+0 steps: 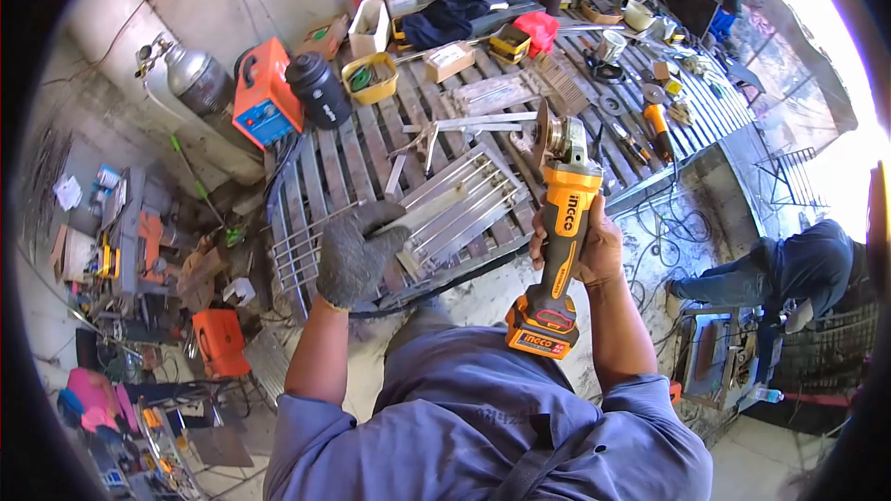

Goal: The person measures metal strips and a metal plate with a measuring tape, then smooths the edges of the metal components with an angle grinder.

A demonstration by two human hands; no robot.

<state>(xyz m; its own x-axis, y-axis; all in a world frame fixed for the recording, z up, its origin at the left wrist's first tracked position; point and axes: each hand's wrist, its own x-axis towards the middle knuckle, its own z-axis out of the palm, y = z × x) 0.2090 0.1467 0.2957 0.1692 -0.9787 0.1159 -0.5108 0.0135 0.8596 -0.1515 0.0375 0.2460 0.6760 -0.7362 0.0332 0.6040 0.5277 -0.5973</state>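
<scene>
My right hand (594, 246), bare, is wrapped round the body of a yellow and black cordless angle grinder (562, 232). Its disc and guard point away from me, and the battery end hangs towards my body. A dark grey work glove covers my left hand (362, 255), which is closed at the near left part of a metal grille (464, 209) made of thin bars and a wider flat strip. The grille lies on a slatted metal workbench (371, 162). A locking clamp (427, 144) stands just beyond it, beside some flat metal bars (483, 121).
An orange welding machine (268, 93) and a black bottle (318, 90) stand at the bench's left. Another corded grinder (658, 130) lies at its right. A gas cylinder (198, 79) leans by the wall. Cables (677, 232) cover the floor; a person (798, 269) bends at the right.
</scene>
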